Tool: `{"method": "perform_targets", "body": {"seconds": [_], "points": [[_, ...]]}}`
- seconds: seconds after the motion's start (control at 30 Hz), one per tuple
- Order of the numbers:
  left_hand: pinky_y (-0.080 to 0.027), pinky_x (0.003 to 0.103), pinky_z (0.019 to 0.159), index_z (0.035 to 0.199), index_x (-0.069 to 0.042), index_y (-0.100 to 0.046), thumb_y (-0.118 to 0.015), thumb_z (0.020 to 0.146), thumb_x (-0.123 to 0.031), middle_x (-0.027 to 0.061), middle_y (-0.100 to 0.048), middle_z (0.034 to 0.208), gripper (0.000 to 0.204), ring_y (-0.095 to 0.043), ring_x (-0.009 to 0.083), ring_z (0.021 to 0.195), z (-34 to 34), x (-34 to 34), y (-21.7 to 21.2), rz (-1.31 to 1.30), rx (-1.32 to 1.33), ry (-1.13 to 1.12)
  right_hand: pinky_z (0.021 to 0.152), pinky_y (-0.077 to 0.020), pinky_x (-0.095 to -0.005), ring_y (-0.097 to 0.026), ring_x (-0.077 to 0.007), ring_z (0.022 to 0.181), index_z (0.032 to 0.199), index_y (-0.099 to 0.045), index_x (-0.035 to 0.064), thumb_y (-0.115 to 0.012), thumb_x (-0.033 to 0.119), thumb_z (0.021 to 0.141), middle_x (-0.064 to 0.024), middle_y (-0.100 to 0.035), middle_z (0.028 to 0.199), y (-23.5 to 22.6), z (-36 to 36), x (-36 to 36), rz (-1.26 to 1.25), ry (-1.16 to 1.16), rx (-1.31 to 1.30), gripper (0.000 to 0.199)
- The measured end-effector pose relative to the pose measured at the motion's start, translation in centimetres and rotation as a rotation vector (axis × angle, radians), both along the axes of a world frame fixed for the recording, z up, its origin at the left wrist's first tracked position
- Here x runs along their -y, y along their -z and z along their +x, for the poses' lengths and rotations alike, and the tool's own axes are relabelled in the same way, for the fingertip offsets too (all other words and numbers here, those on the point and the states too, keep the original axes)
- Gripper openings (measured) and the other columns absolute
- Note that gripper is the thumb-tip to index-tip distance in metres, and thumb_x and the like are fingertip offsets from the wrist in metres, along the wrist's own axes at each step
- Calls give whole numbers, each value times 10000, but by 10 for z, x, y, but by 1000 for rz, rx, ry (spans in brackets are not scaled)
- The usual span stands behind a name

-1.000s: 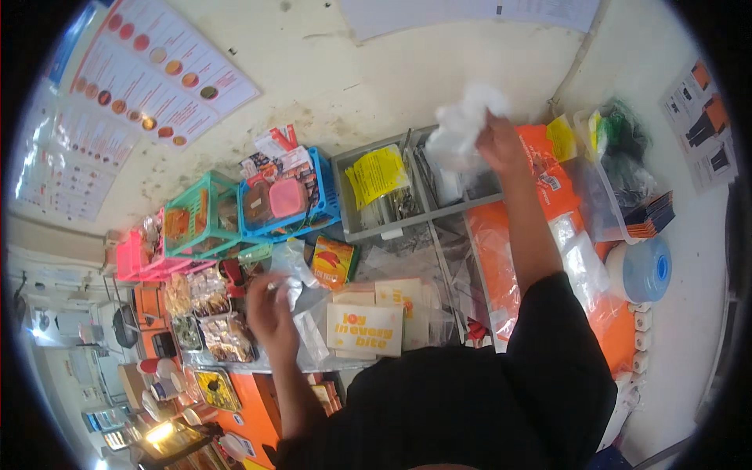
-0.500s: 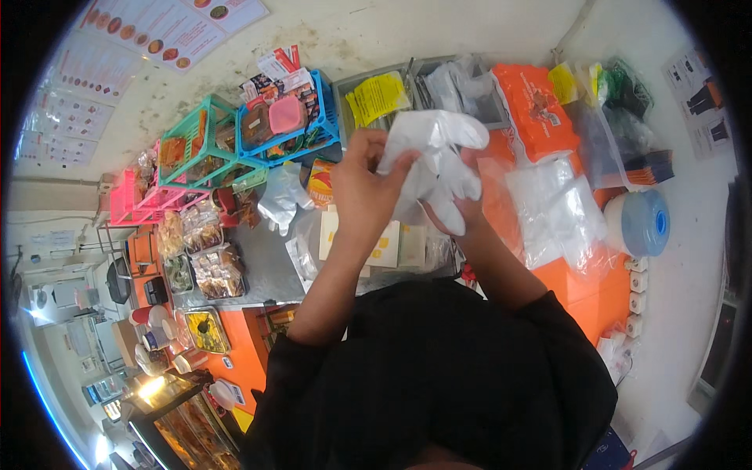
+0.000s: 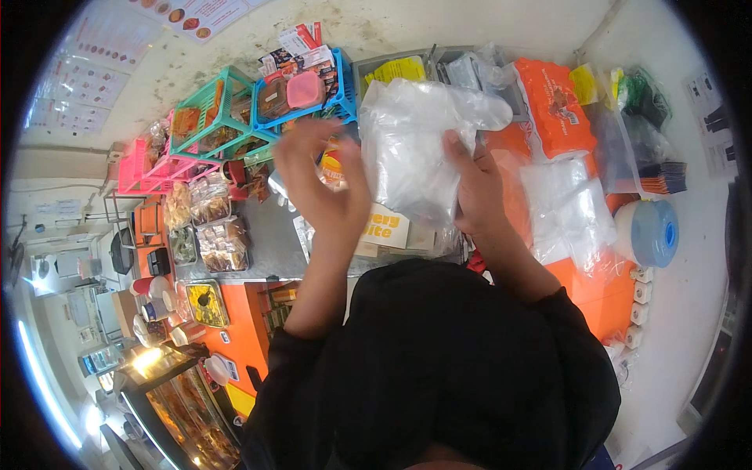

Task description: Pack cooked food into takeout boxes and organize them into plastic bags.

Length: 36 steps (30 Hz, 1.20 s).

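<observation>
A translucent disposable plastic glove (image 3: 411,145) hangs spread out in front of me, one finger of it sticking out to the right. My right hand (image 3: 479,184) grips its right side, thumb on top. To its left, my left hand (image 3: 325,176) is raised away from the plastic, slightly blurred, fingers apart and holding nothing. Below the glove, a pale box with yellow lettering (image 3: 388,227) lies on the grey counter (image 3: 270,227). Behind my left hand an orange-and-yellow packet (image 3: 332,168) shows in part.
Blue (image 3: 345,98) and green baskets (image 3: 223,110) of packets stand back left, near trays of wrapped food (image 3: 222,244). At right lie an orange bag (image 3: 552,110), clear plastic bags (image 3: 568,211) and a large blue-capped water bottle (image 3: 656,233). A lit glass display case (image 3: 184,411) is lower left.
My left hand has let go of the plastic and moved left. The glove now hangs flatter and wider, held by my right hand alone. The view has shifted slightly.
</observation>
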<state>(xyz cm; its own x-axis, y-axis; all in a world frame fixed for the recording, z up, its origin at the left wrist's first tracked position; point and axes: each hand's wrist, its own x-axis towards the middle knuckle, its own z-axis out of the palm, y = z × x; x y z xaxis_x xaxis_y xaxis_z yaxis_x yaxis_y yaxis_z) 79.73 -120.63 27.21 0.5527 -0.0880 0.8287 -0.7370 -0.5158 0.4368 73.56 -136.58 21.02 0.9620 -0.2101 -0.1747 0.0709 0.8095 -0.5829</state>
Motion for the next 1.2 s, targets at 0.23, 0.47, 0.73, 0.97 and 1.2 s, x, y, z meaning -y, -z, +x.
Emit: {"method": "perform_targets", "body": {"seconds": [0.23, 0.47, 0.73, 0.97, 1.2], "points": [[-494, 273, 855, 1017, -31, -634, -799, 799, 4, 56, -642, 948, 275, -620, 133, 915, 7, 5, 21, -258, -796, 353, 883, -549, -337, -663, -164, 1023, 1258, -590, 9, -603, 206, 1022, -80, -674, 1148, 8, 4, -2, -16, 11, -48, 308], [-491, 298, 811, 987, -15, -612, -721, 841, 14, 111, -644, 950, 185, -649, 238, 865, 16, -4, 31, 58, -299, 186, 872, -550, -332, -669, -165, 1006, 1272, -593, 8, -606, 217, 1020, -80, -677, 1141, 2, 6, 9, 51, 23, -129, 328], [-496, 330, 746, 1007, -10, -644, -826, 786, -140, 138, -659, 972, 314, -646, 268, 832, 11, 23, 28, 244, -571, 130, 818, -543, -295, -662, -128, 939, 1230, -623, 14, -603, 244, 1022, -58, -683, 1081, 14, 8, 14, -11, -12, -86, 310], [-480, 267, 743, 945, 16, -673, -692, 892, -23, 124, -694, 930, 69, -616, 149, 771, 25, 10, 34, 4, -672, 161, 935, -552, -366, -666, -206, 1077, 1328, -543, -1, -588, 236, 1020, -112, -663, 1202, 35, 12, 26, 40, 6, -134, 392], [-509, 362, 810, 1020, -8, -649, -687, 847, -29, 172, -664, 1063, 177, -658, 365, 911, 18, 17, 38, 133, -373, 213, 909, -556, -367, -673, -203, 1053, 1289, -571, 0, -612, 237, 1007, -107, -676, 1174, 39, 12, 24, 12, 5, -203, 371]]}}
